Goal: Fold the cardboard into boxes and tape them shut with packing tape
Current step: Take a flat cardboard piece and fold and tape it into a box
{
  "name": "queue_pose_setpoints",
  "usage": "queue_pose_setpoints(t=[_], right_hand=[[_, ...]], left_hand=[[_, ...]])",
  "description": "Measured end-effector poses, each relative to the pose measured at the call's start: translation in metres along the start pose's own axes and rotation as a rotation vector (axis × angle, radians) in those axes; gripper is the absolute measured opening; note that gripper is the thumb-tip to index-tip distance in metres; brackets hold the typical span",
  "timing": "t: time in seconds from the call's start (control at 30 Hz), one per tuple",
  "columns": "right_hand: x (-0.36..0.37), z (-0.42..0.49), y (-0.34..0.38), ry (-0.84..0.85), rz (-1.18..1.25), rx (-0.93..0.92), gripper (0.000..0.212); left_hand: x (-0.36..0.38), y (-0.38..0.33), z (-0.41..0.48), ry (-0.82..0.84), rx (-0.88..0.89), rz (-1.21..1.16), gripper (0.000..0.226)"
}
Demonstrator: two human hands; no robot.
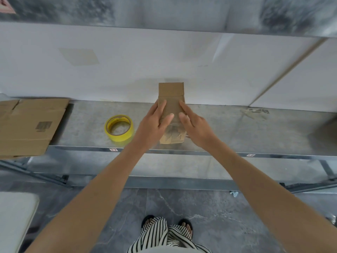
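A small brown cardboard box (171, 94) stands on the metal shelf (255, 136) in the middle of the head view, its far flap raised against the white wall. My left hand (155, 123) presses on its left side and my right hand (195, 125) on its right side, fingers spread flat over the top flaps. The near face of the box shows between my wrists, with clear tape on it. A roll of yellow packing tape (118, 127) lies flat on the shelf, just left of my left hand and apart from it.
A stack of flattened cardboard (27, 125) lies at the shelf's left end, overhanging the front edge. A white wall rises right behind the box. An upper shelf (164, 13) hangs overhead. A pale seat (14, 216) stands at lower left on the grey floor.
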State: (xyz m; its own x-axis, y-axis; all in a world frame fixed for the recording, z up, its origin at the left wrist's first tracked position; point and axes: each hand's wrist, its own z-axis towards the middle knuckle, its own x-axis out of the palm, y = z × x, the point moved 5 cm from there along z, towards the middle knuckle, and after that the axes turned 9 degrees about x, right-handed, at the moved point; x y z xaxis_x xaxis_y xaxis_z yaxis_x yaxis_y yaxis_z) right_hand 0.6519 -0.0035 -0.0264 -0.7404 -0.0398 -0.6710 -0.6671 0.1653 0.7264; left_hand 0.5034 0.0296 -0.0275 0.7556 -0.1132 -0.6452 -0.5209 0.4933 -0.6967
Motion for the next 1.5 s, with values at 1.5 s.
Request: queue_pose_setpoints(t=[1.5], right_hand=[[0.006, -0.015, 0.013, 0.162, 0.116, 0.285, 0.058]], left_hand=[[-0.027, -0.006, -0.036, 0.063, -0.407, -0.133, 0.058]])
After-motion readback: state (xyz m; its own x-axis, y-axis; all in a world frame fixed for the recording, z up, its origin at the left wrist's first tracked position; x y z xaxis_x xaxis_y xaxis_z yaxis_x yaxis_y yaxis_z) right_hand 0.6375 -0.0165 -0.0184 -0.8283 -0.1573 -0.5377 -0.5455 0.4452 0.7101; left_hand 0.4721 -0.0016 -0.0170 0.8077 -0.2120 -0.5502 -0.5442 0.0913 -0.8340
